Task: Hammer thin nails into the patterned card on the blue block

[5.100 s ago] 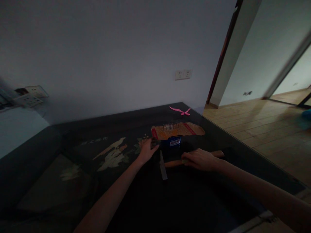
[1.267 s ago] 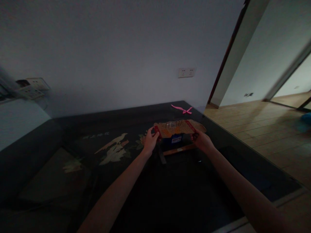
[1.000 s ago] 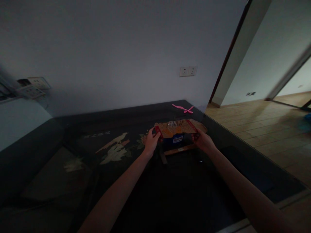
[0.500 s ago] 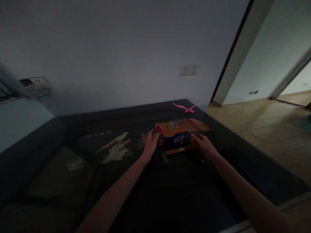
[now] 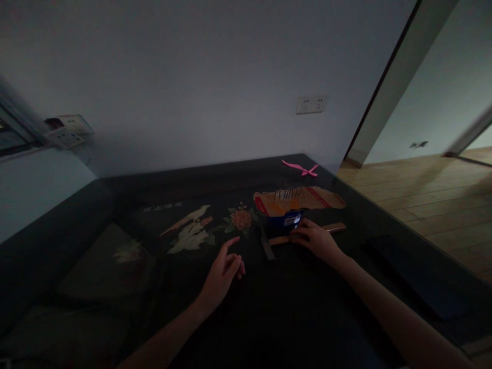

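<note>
A hammer lies on the dark tabletop, its dark metal head to the left and its wooden handle reaching right. My right hand is closed around the middle of that handle, fingers bent over it. Just behind the hammer is a piece of cardboard with red stripes; several nails stand upright in a row on it. A blue panel with a pale label is at its front edge, close to my right fingertips. My left hand holds nothing, its index finger stretched out and the others loosely curled.
A pink ribbon lies near the far corner of the dark table. A dark flat object rests along the right side. The wall with a socket stands behind; tiled floor lies beyond the right edge.
My left hand has let go of the cardboard's left end and drawn back toward me. My right hand has moved from the blue panel's right side down onto the hammer's handle.
</note>
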